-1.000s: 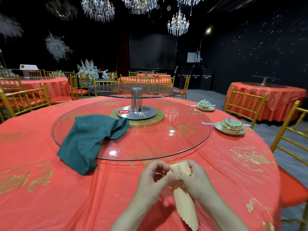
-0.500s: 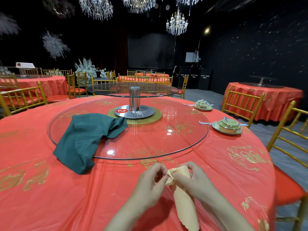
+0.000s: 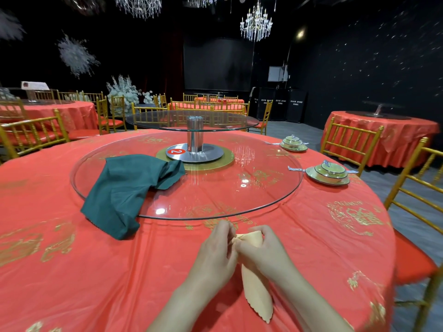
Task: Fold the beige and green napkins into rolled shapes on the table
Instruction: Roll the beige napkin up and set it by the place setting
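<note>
In a dark banquet room, a green napkin (image 3: 129,190) is draped over the left edge of the glass turntable (image 3: 239,195) on the red surface (image 3: 72,283). Nearer the front, the beige napkin (image 3: 256,291) is pinched at its top in the grip of the left hand (image 3: 215,255) and right hand (image 3: 267,256).

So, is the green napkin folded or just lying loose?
Loose, not rolled: the green napkin lies crumpled, draped off the glass turntable onto the tablecloth.
</note>
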Demonstrator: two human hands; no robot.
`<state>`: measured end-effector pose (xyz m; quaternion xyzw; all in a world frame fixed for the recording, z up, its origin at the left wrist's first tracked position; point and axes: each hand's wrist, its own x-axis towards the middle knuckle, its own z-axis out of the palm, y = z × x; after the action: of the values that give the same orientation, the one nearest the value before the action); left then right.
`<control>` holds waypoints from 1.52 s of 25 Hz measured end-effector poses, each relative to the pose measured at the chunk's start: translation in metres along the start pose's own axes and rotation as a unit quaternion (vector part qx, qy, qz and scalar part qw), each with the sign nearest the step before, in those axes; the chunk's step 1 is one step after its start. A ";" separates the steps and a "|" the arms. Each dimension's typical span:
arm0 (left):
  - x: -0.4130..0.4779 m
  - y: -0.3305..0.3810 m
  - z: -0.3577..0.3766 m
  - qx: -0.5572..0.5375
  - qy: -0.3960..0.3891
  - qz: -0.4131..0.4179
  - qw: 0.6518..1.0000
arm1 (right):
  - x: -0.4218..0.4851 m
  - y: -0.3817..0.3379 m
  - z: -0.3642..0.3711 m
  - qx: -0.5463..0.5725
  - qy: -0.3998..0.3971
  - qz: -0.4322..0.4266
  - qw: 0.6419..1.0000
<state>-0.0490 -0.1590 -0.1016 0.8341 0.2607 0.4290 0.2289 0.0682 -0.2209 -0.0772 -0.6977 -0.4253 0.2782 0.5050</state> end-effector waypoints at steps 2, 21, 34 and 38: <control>-0.001 0.002 0.001 0.000 0.009 0.009 1.000 | 0.001 0.000 0.000 -0.009 0.008 -0.003 1.000; 0.005 0.001 -0.004 0.017 0.051 -0.062 0.997 | 0.004 0.006 0.004 0.040 0.018 -0.032 0.999; -0.001 0.010 -0.008 0.015 -0.086 0.003 0.996 | 0.002 0.003 -0.022 0.113 -0.035 -0.010 0.993; 0.000 0.009 -0.006 0.014 -0.011 -0.015 1.000 | 0.001 0.006 -0.015 0.093 -0.037 -0.009 0.995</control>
<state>-0.0522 -0.1644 -0.0931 0.8376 0.2767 0.4127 0.2268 0.0830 -0.2277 -0.0780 -0.6329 -0.4224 0.3380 0.5539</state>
